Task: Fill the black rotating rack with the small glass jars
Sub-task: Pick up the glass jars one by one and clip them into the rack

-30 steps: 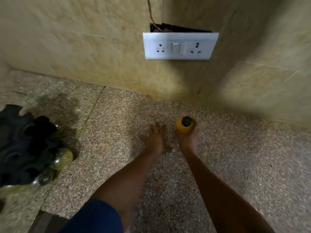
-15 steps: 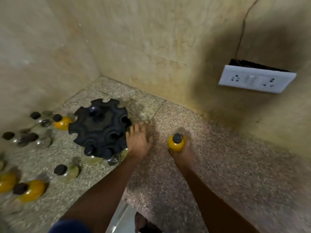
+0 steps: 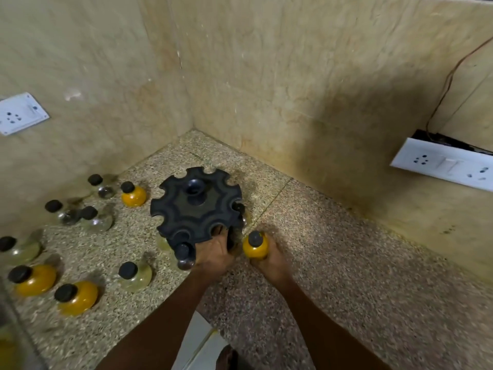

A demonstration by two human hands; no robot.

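The speckled worktop carries the black rack near the corner, with spare jars scattered to its left, waiting their turn. The left hand grasps the rack's near edge, probably to steady or turn it. Just beside it, the right hand grips an orange jar upright, apparently bound for a nearby slot.

Dim warm light — soft blur, bowed edges
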